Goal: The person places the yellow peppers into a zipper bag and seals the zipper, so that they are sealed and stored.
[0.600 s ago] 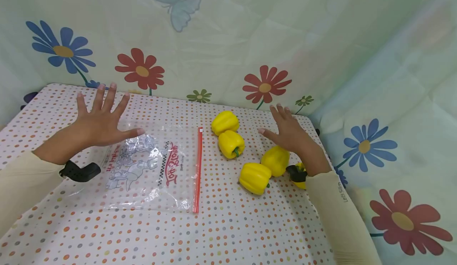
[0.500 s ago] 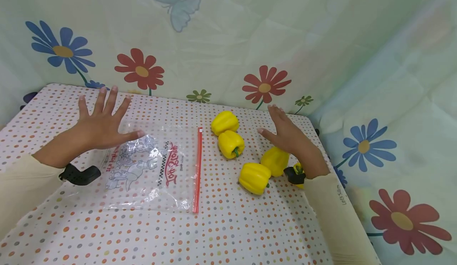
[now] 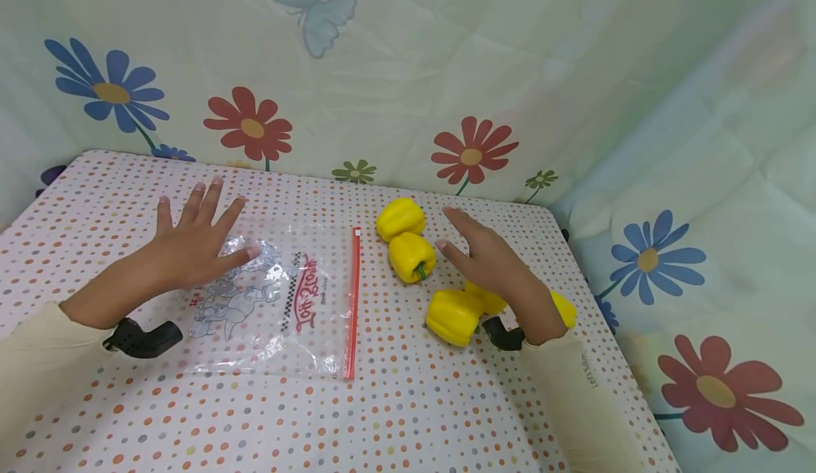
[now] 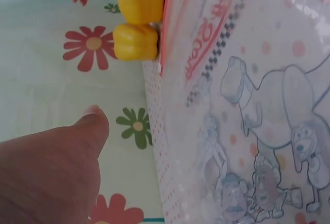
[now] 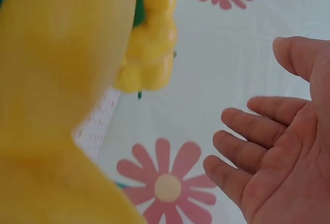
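My left hand [image 3: 188, 250] hovers over the left part of a clear plastic zip bag [image 3: 328, 345], its fingers spread and holding nothing. The bag lies flat, with cartoon drawings and a red zip strip [image 3: 353, 303] along its right side. Above the yellow bell peppers on the right is my right hand [image 3: 487, 257], fingers extended and holding nothing. One bell pepper [image 3: 400, 219] touches another bell pepper [image 3: 411, 257] beside the bag. A nearer bell pepper [image 3: 454, 317] shows whole. My right hand and forearm partly hide a bell pepper [image 3: 484, 299] and another bell pepper [image 3: 564, 310].
A dotted cloth covers the table [image 3: 287, 423]. Behind it and to the right hangs a curtain [image 3: 382, 90] printed with flowers and a butterfly. Each wrist carries a black camera mount, the left mount [image 3: 146, 338] near the bag and the right mount [image 3: 503, 333] over the peppers.
My left hand has come slightly nearer to me. My right hand has moved left and nearer, so the rightmost pepper shows more and the one beside it less. Bag and peppers have stayed put.
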A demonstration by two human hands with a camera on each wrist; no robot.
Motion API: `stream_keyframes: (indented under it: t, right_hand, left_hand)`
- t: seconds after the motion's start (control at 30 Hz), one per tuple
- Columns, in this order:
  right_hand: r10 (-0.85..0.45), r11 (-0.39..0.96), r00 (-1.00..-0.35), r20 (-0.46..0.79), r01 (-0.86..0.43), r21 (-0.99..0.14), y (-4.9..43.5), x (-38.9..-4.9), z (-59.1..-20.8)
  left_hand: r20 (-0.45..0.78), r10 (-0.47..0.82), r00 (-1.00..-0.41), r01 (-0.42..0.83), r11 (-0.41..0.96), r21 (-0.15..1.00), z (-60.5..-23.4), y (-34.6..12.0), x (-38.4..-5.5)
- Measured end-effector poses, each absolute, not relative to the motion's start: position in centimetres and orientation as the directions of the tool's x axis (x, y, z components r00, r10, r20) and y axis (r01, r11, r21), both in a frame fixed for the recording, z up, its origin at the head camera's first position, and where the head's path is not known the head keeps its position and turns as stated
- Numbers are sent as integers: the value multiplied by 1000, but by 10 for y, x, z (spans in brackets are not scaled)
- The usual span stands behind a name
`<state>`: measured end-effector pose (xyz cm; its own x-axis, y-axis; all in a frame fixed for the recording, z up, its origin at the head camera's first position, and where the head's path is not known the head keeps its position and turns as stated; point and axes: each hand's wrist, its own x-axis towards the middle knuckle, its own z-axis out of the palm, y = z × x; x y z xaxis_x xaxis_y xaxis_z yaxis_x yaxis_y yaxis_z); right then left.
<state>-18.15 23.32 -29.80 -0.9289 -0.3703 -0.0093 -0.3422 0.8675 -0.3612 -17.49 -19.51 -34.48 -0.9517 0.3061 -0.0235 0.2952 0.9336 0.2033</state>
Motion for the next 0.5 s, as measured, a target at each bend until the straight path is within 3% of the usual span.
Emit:
stream_keyframes:
  t: [0.27,0.5]
  right_hand:
    - [-464,781,-884,58,-439,-443,221,-169,-311]
    - [-482,702,-871,99,-451,-551,210,-158,-321]
  left_hand:
    - [39,347,-937,345,901,264,-348,-185,-167]
    - [73,363,-929,368,881,297,-354,-181,-158]
